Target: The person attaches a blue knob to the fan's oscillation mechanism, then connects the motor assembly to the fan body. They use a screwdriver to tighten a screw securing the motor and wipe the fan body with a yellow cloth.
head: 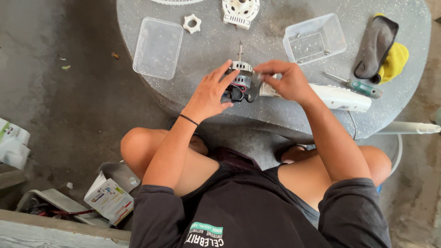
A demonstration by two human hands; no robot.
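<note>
A small electric fan motor (240, 80) with a metal shaft pointing away from me and red and black wires lies on the round grey table (275, 115). My left hand (209, 94) rests against its left side, fingers spread over the housing. My right hand (282, 80) pinches at the motor's right side with thumb and fingertips; what is between them is too small to tell. Under my right wrist lies a white plastic fan part (340, 97).
A clear plastic lid (157, 47), a white nut-shaped knob (192, 23), a white round fan piece (240, 11), a clear tub (314, 37), a green-handled screwdriver (356, 85) and grey and yellow cloths (381, 50) lie about the table. Boxes and papers (108, 197) sit on the floor at left.
</note>
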